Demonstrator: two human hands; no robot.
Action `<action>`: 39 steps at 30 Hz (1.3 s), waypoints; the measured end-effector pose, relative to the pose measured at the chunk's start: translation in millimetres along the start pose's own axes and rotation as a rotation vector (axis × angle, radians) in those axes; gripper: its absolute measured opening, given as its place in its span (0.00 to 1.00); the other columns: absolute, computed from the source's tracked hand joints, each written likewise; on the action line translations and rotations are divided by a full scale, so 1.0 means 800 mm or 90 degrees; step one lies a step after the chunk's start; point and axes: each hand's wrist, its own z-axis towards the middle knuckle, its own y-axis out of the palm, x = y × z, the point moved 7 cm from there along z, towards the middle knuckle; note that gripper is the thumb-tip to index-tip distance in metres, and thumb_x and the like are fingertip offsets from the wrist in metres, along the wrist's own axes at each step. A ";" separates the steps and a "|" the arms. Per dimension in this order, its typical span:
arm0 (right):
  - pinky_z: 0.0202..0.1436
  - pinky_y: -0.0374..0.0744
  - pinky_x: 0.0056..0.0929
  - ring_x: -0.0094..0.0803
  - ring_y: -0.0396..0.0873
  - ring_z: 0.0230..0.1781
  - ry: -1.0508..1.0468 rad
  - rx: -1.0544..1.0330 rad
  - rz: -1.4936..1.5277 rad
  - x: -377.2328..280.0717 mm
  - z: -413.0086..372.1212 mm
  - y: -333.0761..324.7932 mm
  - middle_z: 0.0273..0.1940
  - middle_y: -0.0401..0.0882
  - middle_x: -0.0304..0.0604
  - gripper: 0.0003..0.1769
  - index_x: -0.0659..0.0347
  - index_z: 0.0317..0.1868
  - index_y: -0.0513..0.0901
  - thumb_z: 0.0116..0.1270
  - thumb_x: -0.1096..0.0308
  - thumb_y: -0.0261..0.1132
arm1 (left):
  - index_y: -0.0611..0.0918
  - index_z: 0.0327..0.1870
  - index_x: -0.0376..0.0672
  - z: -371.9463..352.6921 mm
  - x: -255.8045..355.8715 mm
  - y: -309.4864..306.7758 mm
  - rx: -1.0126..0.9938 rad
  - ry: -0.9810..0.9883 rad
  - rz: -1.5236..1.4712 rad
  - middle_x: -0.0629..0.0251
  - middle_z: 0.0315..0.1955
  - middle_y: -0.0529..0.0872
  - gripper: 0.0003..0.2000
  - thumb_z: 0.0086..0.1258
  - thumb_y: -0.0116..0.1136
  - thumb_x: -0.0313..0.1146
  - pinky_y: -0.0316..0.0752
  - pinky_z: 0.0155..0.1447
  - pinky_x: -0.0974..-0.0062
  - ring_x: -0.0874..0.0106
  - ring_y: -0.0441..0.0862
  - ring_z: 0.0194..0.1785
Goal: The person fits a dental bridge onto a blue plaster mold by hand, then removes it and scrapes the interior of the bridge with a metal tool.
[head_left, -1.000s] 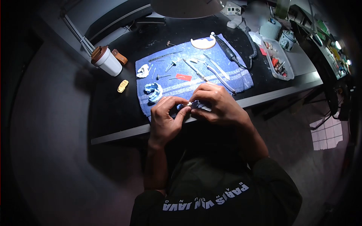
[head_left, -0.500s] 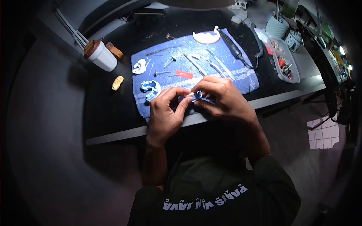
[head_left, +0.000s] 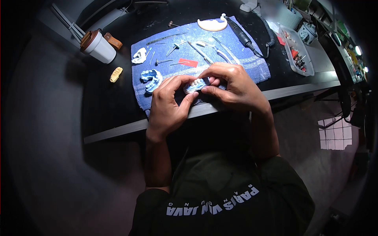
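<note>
Between my two hands, over the front edge of the blue towel (head_left: 165, 53), is a small blue dental model (head_left: 195, 86) with a row of white teeth along its top. The fingers of my left hand (head_left: 169, 100) are closed on its left end, thumb below. My right hand (head_left: 238, 86) grips the other end between thumb and fingers, hiding part of it. Just left of my left hand, a second blue dental model (head_left: 152, 80), curved like a horseshoe, lies on the towel. A red sheet (head_left: 188, 63) and a knife-like tool (head_left: 201, 53) lie beyond my fingers.
A corded handpiece (head_left: 239, 33) rests at the towel's right, by a cream curved piece (head_left: 212, 24). A lidded white cup (head_left: 100, 49) and a yellowish piece (head_left: 116, 74) stand left. At right is a clear plastic box (head_left: 297, 51) of small parts. The metal table edge (head_left: 118, 129) runs in front.
The dental model has turned between my hands, so its row of teeth and blue side now show. My fingers have shifted on it. The whole view has moved slightly.
</note>
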 end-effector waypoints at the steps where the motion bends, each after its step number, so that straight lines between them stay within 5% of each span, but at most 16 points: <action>1: 0.39 0.76 0.24 0.24 0.75 0.33 -0.002 -0.004 0.006 0.000 0.000 -0.001 0.34 0.81 0.39 0.14 0.65 0.51 0.90 0.66 0.72 0.79 | 0.88 0.53 0.36 0.000 0.000 0.000 0.007 0.005 -0.006 0.55 0.45 0.92 0.14 0.66 0.73 0.22 0.82 0.58 0.68 0.63 0.91 0.51; 6: 0.40 0.82 0.29 0.29 0.81 0.34 0.013 -0.008 0.007 0.001 0.001 -0.001 0.35 0.85 0.44 0.15 0.66 0.49 0.90 0.64 0.70 0.80 | 0.88 0.52 0.36 0.000 0.001 0.000 0.021 0.031 -0.010 0.54 0.42 0.91 0.14 0.66 0.73 0.24 0.81 0.55 0.64 0.58 0.88 0.47; 13: 0.41 0.83 0.30 0.29 0.83 0.34 -0.016 -0.042 0.017 -0.005 0.001 -0.006 0.37 0.86 0.44 0.15 0.67 0.48 0.89 0.63 0.71 0.80 | 0.89 0.54 0.35 -0.001 0.012 -0.009 0.012 0.067 -0.021 0.54 0.46 0.93 0.15 0.67 0.73 0.21 0.82 0.57 0.70 0.63 0.92 0.49; 14: 0.41 0.83 0.30 0.29 0.84 0.34 -0.020 -0.078 0.026 -0.007 0.004 -0.008 0.38 0.87 0.43 0.15 0.67 0.48 0.89 0.63 0.71 0.81 | 0.89 0.54 0.36 0.002 0.019 -0.012 0.018 0.106 -0.011 0.53 0.42 0.91 0.15 0.66 0.74 0.21 0.83 0.48 0.68 0.62 0.90 0.42; 20: 0.41 0.85 0.35 0.37 0.88 0.37 -0.106 -0.148 -0.018 -0.025 0.036 -0.026 0.40 0.87 0.46 0.13 0.63 0.47 0.87 0.64 0.72 0.80 | 0.90 0.51 0.38 0.032 0.027 -0.034 -0.024 0.168 0.009 0.56 0.45 0.93 0.15 0.63 0.76 0.23 0.82 0.52 0.65 0.60 0.91 0.47; 25: 0.44 0.84 0.40 0.42 0.88 0.42 -0.159 -0.192 -0.102 -0.030 0.058 -0.023 0.42 0.85 0.46 0.13 0.63 0.47 0.86 0.64 0.75 0.77 | 0.90 0.46 0.43 0.052 0.027 -0.049 -0.066 0.220 0.158 0.62 0.41 0.93 0.15 0.57 0.79 0.28 0.70 0.63 0.63 0.63 0.89 0.50; 28: 0.54 0.81 0.46 0.50 0.83 0.51 -0.185 -0.189 -0.177 -0.006 0.062 -0.003 0.47 0.83 0.51 0.14 0.62 0.51 0.87 0.66 0.71 0.77 | 0.90 0.45 0.45 0.059 0.012 -0.049 -0.098 0.223 0.215 0.65 0.39 0.92 0.15 0.57 0.79 0.30 0.66 0.69 0.59 0.65 0.88 0.51; 35: 0.53 0.79 0.49 0.51 0.81 0.50 -0.209 -0.200 -0.220 0.009 0.078 0.015 0.45 0.81 0.50 0.18 0.63 0.49 0.89 0.59 0.69 0.80 | 0.88 0.41 0.46 0.088 -0.014 -0.039 -0.270 0.230 0.259 0.66 0.39 0.91 0.14 0.53 0.79 0.30 0.66 0.69 0.59 0.66 0.86 0.50; 39: 0.53 0.81 0.50 0.52 0.83 0.49 -0.227 -0.155 -0.204 0.012 0.076 0.008 0.44 0.83 0.51 0.17 0.62 0.47 0.89 0.57 0.69 0.80 | 0.88 0.36 0.43 0.116 -0.017 -0.036 -0.312 0.245 0.153 0.63 0.35 0.92 0.13 0.51 0.80 0.30 0.74 0.58 0.63 0.61 0.88 0.45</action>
